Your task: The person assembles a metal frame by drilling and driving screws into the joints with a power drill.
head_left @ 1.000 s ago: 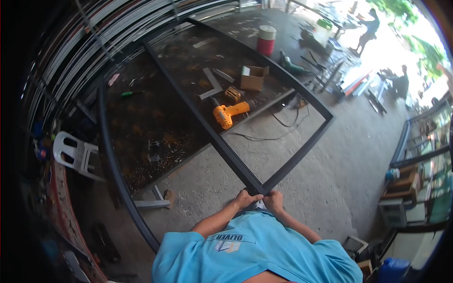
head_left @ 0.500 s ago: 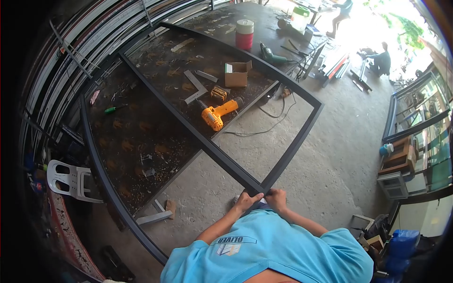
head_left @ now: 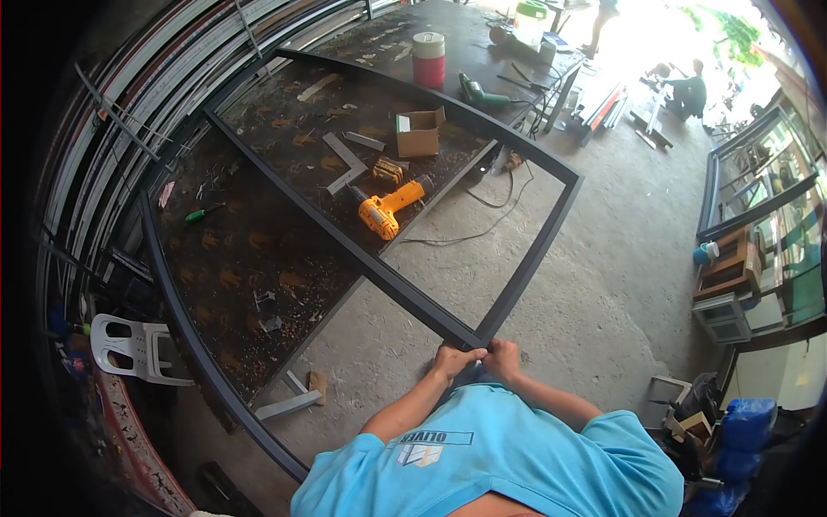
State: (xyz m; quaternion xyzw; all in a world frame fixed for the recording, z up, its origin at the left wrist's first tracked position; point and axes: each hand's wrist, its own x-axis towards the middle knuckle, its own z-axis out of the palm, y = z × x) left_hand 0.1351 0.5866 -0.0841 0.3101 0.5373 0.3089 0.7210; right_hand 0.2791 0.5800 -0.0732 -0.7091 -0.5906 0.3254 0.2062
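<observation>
A large dark grey metal frame (head_left: 531, 257) with a crossbar lies partly over the dark worktable, its near corner reaching out toward me. My left hand (head_left: 455, 360) is closed around that corner from the left, thumb on top. Just beside it, my right hand (head_left: 501, 358) grips the same corner from the right. Parts of the fingers under the metal are hidden. Inside the frame's outline, a yellow cordless drill (head_left: 392, 208) lies on the table by its edge, next to a yellow battery pack (head_left: 389, 171).
On the dark worktable (head_left: 258, 250) are an open cardboard box (head_left: 419, 138), a green screwdriver (head_left: 200, 214), a green power tool (head_left: 482, 93) and a red jug (head_left: 428, 62). A white plastic chair (head_left: 138, 345) stands left. Cables cross the concrete floor. A person (head_left: 689, 93) crouches far right.
The view has shifted slightly, so the scene sits a little further left and up. Both hands stay on the frame's corner, the right slightly closer to the left.
</observation>
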